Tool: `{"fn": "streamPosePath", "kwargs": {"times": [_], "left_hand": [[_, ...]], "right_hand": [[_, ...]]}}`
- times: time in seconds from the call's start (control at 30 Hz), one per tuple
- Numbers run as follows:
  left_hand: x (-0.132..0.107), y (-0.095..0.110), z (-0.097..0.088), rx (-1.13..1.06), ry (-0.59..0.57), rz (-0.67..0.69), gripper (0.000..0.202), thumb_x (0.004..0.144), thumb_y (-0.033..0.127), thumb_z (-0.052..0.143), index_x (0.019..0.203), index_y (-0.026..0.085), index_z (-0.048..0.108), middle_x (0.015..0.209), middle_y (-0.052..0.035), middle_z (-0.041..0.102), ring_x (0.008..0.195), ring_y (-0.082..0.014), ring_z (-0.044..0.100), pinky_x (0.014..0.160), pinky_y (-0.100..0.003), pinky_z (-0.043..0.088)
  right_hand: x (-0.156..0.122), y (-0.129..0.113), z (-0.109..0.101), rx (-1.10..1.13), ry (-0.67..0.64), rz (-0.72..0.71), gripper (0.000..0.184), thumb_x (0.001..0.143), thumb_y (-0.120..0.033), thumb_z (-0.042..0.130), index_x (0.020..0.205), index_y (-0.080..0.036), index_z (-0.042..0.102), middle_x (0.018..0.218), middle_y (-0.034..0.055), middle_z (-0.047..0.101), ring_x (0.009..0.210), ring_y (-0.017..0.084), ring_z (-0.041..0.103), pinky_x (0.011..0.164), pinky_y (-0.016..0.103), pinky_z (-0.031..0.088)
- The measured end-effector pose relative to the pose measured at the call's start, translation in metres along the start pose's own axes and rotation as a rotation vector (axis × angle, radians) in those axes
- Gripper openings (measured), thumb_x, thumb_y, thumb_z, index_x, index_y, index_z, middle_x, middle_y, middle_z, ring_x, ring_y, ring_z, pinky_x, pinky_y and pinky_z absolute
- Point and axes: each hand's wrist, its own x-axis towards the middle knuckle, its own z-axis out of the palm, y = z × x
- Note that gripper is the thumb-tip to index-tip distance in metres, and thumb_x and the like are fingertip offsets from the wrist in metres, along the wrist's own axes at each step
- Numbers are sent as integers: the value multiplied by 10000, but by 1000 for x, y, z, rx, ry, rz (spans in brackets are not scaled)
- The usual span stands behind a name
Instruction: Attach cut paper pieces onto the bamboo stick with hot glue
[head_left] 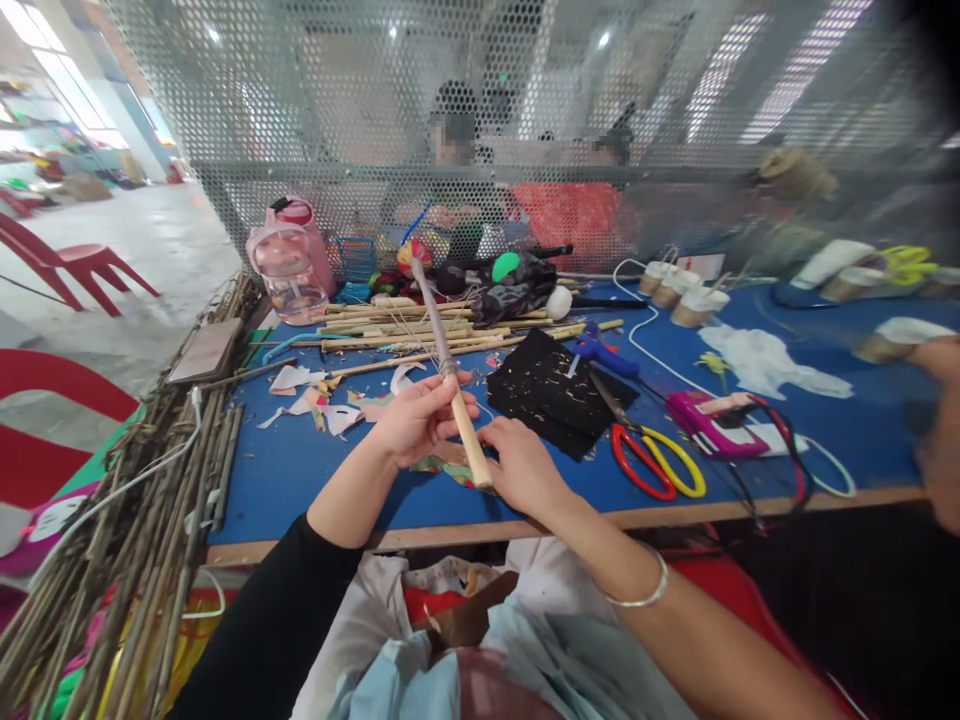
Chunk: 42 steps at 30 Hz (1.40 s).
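Observation:
My left hand [424, 420] is closed around a long stick [469, 440], between its pale bare wooden end and its greyish upper shaft. The stick points away from me and upward, with thin, wire-like strands sticking out near the joint. Close by the pale end is my right hand [521, 460], its fingers curled and pressed together; what they hold, if anything, is hidden. Beneath both hands lies a patterned scrap [450, 468] on the blue tabletop [300, 490]. Just beyond my right hand is a black cloth [544, 395] strewn with shavings.
Scissors [652, 460] with red and yellow handles and a blue glue gun [600, 355] lie to the right. A purple-and-white device [724, 425] sits beyond. Sticks [405, 325] and a pink bottle [289, 265] stand before a perforated screen [337, 120]. A blurred person's hand [941, 430] is at far right.

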Motion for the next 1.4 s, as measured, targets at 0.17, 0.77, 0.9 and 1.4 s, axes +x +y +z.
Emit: {"fn": "streamPosePath", "kwargs": {"times": [0.17, 0.77, 0.9, 1.4], "left_hand": [[-1, -11, 3, 65, 44, 36, 338, 789, 320, 620, 1081, 165, 548, 703, -22, 658, 506, -99, 617, 390, -142, 458], [-24, -12, 30, 234, 49, 272, 259, 696, 265, 708, 941, 187, 683, 944, -50, 685, 768, -134, 633, 562, -197, 521], [-23, -14, 31, 257, 50, 273, 231, 699, 264, 705, 914, 182, 688, 944, -47, 681, 746, -121, 618, 550, -188, 517], [-22, -18, 27, 215, 27, 251, 228, 703, 270, 703, 910, 178, 681, 956, -50, 667, 693, -95, 599, 529, -173, 499]], "right_hand": [[0, -8, 2, 112, -21, -15, 78, 815, -205, 529, 781, -179, 593, 809, 62, 615, 800, 191, 555, 731, 304, 407], [-73, -24, -78, 424, -23, -61, 101, 800, -128, 458, 809, -197, 533, 673, -12, 615, 551, 100, 553, 501, 194, 414], [-81, -39, -95, 224, 73, -371, 88, 814, -147, 521, 840, -222, 559, 688, -8, 642, 583, 109, 567, 556, 222, 418], [-72, -65, -108, -24, 187, -686, 155, 858, -188, 471, 877, -245, 614, 757, 19, 675, 600, 124, 572, 556, 251, 441]]}}
